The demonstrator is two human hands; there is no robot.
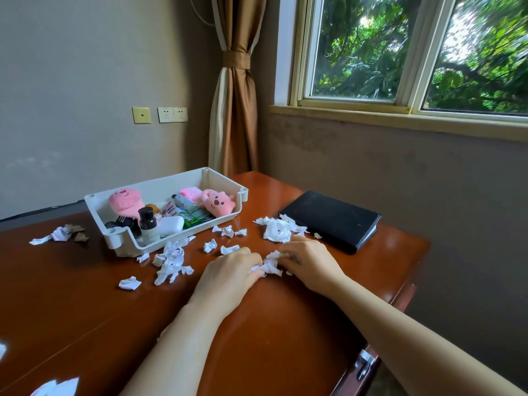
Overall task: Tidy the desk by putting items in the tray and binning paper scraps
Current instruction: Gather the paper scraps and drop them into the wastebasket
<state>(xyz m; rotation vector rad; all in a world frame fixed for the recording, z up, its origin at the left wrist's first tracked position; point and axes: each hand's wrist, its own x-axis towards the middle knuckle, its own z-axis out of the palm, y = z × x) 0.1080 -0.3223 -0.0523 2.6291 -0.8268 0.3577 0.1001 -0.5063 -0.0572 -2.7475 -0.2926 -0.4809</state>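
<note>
Spillage threatens on lifting: left hand [231,267] and right hand [308,262] both clutch one loose clump of paper scraps [270,262].

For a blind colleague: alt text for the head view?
The left hand and right hand grip a crumpled paper scrap on a brown desk. More scraps lie near a filled white tray and a black notebook.
</note>
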